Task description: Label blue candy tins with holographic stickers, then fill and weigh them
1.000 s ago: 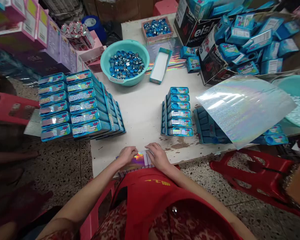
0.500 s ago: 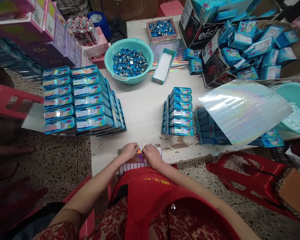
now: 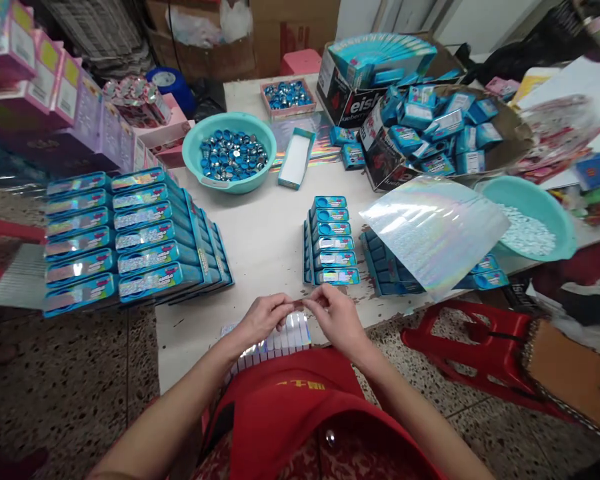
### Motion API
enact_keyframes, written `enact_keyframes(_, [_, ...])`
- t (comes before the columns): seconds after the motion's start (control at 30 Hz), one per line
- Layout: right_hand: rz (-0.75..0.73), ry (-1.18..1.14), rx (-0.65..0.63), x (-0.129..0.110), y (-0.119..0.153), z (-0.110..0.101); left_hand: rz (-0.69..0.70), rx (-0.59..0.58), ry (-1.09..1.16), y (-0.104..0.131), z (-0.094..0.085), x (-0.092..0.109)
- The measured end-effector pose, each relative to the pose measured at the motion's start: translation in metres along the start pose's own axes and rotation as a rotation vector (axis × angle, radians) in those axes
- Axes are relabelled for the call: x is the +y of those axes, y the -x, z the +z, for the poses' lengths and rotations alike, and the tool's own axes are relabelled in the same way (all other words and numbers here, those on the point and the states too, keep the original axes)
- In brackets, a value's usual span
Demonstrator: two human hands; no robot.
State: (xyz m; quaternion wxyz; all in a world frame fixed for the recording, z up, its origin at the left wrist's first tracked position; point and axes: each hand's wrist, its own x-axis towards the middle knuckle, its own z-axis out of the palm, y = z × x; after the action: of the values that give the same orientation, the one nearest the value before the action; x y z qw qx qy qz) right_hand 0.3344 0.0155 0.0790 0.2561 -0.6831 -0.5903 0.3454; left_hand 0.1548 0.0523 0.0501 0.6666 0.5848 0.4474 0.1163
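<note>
Sticker strip [image 3: 299, 305] pinched between left hand [image 3: 261, 319] and right hand [image 3: 336, 316], lifted just above holographic sticker sheet [image 3: 280, 340] at table [image 3: 260, 233] edge. Likely mid-peel; next move needs clean separation.

Single head-worn view, looking forward and down, close over white table [image 3: 275, 240], floor either side

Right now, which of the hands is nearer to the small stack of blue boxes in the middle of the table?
The right hand, just below the stack of blue boxes; the left hand sits farther left.
</note>
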Motion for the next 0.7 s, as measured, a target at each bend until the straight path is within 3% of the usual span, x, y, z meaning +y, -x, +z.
enact_keyframes(0.17, [-0.081,0.089,0.348,0.001,-0.054,-0.035,0.220,0.069,-0.061,-0.061,-0.025,0.063])
enact_keyframes(0.3, [0.034,0.124,0.404,0.010,-0.107,-0.051,0.323,0.095,-0.054,-0.113,-0.037,0.085])
enact_keyframes(0.4, [0.118,0.134,0.398,0.022,-0.134,-0.052,0.292,0.088,0.032,-0.142,-0.037,0.082])
enact_keyframes(0.53, [0.200,0.049,0.444,0.033,-0.141,-0.050,0.176,0.091,0.157,-0.157,-0.029,0.065])
enact_keyframes(0.63, [0.237,-0.036,0.469,0.039,-0.137,-0.047,0.074,0.284,-0.008,-0.154,-0.016,0.052])
enact_keyframes(0.7, [0.194,-0.047,0.479,0.042,-0.137,-0.044,0.140,0.405,-0.094,-0.149,-0.003,0.045])
